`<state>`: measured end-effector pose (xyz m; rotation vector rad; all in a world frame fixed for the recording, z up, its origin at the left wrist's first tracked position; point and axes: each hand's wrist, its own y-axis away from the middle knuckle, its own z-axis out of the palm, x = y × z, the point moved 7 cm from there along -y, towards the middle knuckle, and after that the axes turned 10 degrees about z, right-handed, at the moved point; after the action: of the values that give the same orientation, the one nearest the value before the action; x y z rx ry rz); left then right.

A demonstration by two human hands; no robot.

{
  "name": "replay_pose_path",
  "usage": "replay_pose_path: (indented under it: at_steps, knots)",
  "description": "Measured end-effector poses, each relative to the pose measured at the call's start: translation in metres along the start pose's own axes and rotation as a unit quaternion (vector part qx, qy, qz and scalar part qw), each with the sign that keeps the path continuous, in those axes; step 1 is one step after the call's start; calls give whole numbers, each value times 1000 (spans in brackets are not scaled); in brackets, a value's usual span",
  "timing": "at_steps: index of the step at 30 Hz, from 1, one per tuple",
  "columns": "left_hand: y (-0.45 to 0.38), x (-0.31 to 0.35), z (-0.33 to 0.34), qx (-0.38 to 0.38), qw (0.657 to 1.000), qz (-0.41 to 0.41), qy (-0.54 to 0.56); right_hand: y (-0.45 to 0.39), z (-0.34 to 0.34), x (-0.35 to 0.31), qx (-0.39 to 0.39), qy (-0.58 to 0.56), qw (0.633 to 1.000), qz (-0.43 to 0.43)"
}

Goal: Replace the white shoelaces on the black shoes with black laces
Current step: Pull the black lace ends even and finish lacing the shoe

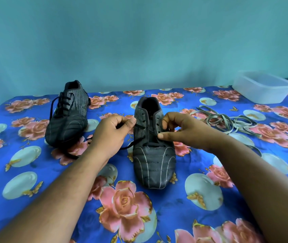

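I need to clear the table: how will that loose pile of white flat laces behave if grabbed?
The pile of white flat laces lies in slack loops, so probably floppy and light. Loops overlap, so strands may tangle or trail onto the floral cloth.

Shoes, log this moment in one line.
left hand pinches black lace | right hand pinches lace | near shoe part-laced

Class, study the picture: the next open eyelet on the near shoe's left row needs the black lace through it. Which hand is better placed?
Left. The left hand already pinches the black lace beside that row; the right hand works the opposite side.
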<state>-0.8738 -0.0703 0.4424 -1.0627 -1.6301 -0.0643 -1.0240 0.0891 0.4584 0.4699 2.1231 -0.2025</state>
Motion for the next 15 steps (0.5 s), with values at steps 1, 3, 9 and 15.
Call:
replay_pose_path:
  at_steps: [1, 3, 9, 15]
  knots:
    - [0, -1, 0, -2, 1000, -2, -17, 0, 0, 1, -3, -5, 1000, 2]
    - [0, -4, -3, -11, 998, -11, -59, 0, -1, 2, -7, -10, 1000, 7]
    - [-1, -2, -29, 31, 947, -15, -319, 0, -7, -2, 30, -16, 999, -13]
    - [6, 25, -24, -42, 975, 86, -203, 7, -6, -21, 74, -6, 995, -72]
